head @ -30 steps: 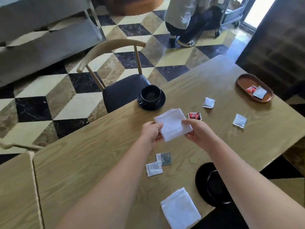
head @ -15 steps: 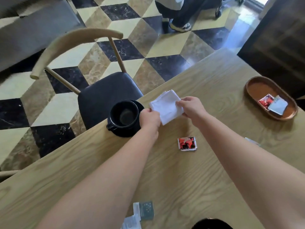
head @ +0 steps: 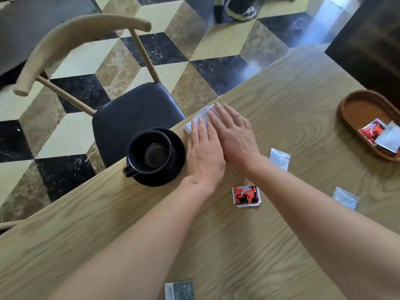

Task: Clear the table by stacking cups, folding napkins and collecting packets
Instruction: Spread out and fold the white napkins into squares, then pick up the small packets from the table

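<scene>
Black and glossy, the cup (head: 150, 151) sits on its saucer (head: 173, 169) at the far edge of the wooden table (head: 292, 87), with a chair (head: 134, 111) pushed in beyond it. Just right of the saucer, the left hand (head: 204, 152) lies flat, fingers spread, pressing down on a folded white napkin (head: 200, 116) at the table's far edge; only its far corner shows. The right hand (head: 234, 135) lies flat beside it, palm down, on the same napkin. Neither hand grasps anything; both are spread open and only press.

Napkin cloth looks soft and limp, so it probably needs flattening like this to hold a crease, and would best be lifted by pinching a folded edge. Nearer the person lies a red packet (head: 246, 195), and right of it two white packets (head: 279, 158) (head: 345, 198); these look thin and light, likely best pinched at an edge. A grey packet (head: 179, 290) peeks in at the bottom. At far right a wooden tray (head: 355, 105) holds two packets already.
</scene>
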Tool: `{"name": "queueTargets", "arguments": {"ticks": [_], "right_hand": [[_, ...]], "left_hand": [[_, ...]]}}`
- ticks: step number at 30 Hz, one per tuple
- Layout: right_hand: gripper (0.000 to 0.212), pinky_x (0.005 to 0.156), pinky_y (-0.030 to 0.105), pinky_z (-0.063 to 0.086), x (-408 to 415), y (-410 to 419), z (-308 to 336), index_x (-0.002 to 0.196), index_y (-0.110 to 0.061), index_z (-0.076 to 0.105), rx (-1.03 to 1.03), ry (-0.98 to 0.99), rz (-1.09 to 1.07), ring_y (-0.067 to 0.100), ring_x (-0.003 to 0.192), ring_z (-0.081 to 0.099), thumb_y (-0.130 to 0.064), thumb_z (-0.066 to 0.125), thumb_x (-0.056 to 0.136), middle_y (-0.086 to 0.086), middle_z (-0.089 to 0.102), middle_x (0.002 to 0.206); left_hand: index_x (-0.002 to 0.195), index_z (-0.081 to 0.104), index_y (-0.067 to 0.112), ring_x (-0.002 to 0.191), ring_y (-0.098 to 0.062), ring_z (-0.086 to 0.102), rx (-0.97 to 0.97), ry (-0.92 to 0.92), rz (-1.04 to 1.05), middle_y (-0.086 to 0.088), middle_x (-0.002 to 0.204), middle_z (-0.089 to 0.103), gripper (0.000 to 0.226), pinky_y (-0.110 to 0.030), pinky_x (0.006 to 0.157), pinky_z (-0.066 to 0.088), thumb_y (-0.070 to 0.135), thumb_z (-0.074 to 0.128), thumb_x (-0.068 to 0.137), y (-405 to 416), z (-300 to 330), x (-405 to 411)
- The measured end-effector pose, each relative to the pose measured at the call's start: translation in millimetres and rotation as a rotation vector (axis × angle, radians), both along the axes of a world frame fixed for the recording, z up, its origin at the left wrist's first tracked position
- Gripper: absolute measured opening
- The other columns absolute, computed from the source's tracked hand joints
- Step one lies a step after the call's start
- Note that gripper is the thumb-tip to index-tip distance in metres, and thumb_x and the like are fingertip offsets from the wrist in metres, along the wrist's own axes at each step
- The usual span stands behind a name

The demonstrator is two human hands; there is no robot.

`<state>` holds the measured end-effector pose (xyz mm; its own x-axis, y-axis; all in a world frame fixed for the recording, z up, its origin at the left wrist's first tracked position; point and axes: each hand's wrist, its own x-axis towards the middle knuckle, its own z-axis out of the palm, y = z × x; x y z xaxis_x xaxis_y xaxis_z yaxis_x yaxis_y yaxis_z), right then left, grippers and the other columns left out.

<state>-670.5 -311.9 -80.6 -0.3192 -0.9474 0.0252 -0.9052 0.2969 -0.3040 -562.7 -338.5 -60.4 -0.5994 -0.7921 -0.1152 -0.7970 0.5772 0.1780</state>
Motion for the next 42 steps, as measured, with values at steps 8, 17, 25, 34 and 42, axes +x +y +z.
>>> {"name": "queueTargets", "arguments": {"ticks": [8,17,25,34,42], "right_hand": [[0.059,0.121,0.061,-0.007,-5.4,0.9,-20.3,0.161,-0.026,0.017,0.2,0.098,0.099,0.017,0.157,-0.002,-0.046,0.011,0.106,-0.003,0.005,0.171],[0.048,0.116,0.057,0.018,27.8,13.0,50.2,0.137,-0.013,0.048,0.241,-0.062,-0.045,0.031,0.151,0.016,-0.031,0.054,0.093,0.008,0.032,0.159],[0.032,0.094,0.043,0.046,172.8,146.4,65.2,0.119,-0.014,0.064,0.242,-0.361,-0.066,0.03,0.115,0.048,-0.028,0.06,0.091,0.008,0.057,0.12],[0.037,0.083,0.037,0.045,262.8,211.9,45.3,0.122,-0.02,0.056,0.477,-0.198,0.067,0.027,0.112,0.049,-0.036,0.06,0.089,0.001,0.055,0.118],[0.026,0.078,0.037,0.039,270.7,200.6,38.6,0.106,-0.017,0.055,0.426,-0.126,0.035,0.028,0.107,0.049,-0.03,0.063,0.085,0.004,0.056,0.109]], "left_hand": [[0.155,-0.005,-0.009,0.153,-0.042,-0.011,0.015,-0.268,-0.165,-0.028,0.165,-0.007,0.061,-0.049,0.125,0.001,0.013,0.019,0.103,-20.2,-20.2,6.7],[0.131,0.053,0.009,0.126,-0.032,0.044,0.35,0.287,0.128,-0.013,0.132,0.051,0.04,-0.04,0.105,0.039,0.009,0.052,0.091,11.1,45.4,37.4],[0.091,0.07,0.014,0.081,-0.025,0.064,0.307,0.453,0.532,-0.001,0.085,0.068,0.013,-0.041,0.076,0.052,0.003,0.065,0.086,151.9,40.3,239.4],[0.112,0.07,0.016,0.097,-0.029,0.055,0.245,0.156,0.256,-0.003,0.102,0.063,0.043,-0.038,0.09,0.047,0.015,0.083,0.071,216.0,23.5,310.0],[0.096,0.063,0.022,0.106,-0.026,0.047,0.337,-0.082,0.257,0.0,0.104,0.057,0.019,-0.035,0.089,0.041,0.036,0.07,0.084,201.1,14.3,310.7]]}}
